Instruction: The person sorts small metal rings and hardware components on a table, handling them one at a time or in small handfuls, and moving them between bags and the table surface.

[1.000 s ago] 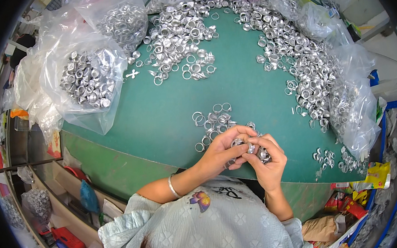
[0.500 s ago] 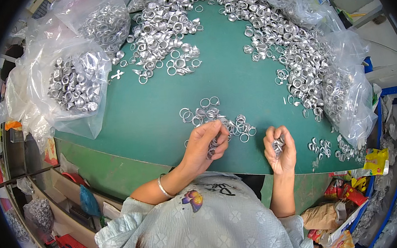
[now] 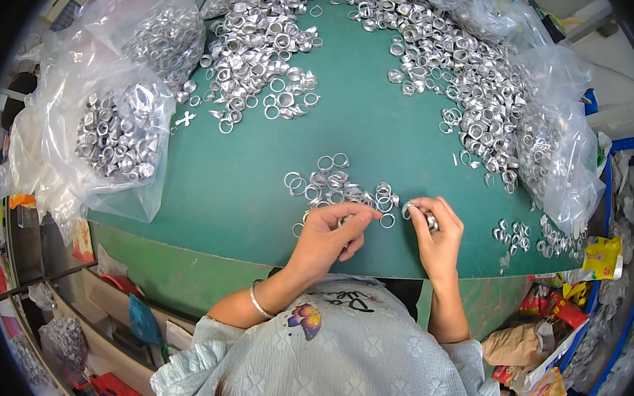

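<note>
Ring [image 3: 406,211], silvery, oval outline near upright, pinched in our right fingers [image 3: 445,218]; our left fingers [image 3: 337,210] curl inward, contents unclear.

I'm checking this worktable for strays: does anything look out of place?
Yes: a silvery cross-shaped piece lies just right of the front-left clear bag. It looks odd because most pieces heaped nearby look like rings.
</note>
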`<state>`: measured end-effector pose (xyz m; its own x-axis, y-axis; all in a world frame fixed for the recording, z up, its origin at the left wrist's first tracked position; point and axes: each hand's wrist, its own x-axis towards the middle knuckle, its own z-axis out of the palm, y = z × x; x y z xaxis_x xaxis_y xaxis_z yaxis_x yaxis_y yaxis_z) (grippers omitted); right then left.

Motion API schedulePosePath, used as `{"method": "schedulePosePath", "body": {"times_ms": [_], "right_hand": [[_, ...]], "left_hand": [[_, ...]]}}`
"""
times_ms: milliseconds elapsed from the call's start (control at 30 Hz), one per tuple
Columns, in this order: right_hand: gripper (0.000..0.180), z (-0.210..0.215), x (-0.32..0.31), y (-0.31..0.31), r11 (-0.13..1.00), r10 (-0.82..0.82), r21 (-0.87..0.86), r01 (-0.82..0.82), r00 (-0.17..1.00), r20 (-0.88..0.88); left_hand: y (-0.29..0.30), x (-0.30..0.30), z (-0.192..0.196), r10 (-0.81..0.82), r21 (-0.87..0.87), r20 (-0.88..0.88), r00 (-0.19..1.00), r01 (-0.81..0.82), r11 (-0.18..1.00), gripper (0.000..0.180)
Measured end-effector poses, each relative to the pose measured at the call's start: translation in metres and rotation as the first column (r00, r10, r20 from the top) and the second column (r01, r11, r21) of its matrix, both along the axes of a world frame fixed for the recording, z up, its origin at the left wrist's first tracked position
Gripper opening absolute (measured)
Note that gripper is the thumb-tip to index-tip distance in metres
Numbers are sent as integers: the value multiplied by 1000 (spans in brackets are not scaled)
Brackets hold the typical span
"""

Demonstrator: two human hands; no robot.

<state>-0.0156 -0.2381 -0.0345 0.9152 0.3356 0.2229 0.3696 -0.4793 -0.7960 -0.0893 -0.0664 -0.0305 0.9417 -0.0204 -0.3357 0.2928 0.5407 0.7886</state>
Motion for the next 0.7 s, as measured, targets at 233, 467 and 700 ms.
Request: {"method": "schedulePosePath", "body": {"times_ms": [233, 467, 700], "right_hand": [[17, 19, -19, 9, 954, 169, 223, -200, 974, 148], [23, 14, -22, 4, 900, 167, 427, -92, 975, -143], [31, 10, -24, -3, 707, 423, 702, 80, 749, -511]], "left_hand": [[-3, 4, 13, -204, 8, -7, 979, 204, 979, 24], [0, 2, 14, -183, 233, 115, 976, 153, 960, 27], [-2, 1, 15, -160, 284, 125, 979, 119, 951, 26]]}}
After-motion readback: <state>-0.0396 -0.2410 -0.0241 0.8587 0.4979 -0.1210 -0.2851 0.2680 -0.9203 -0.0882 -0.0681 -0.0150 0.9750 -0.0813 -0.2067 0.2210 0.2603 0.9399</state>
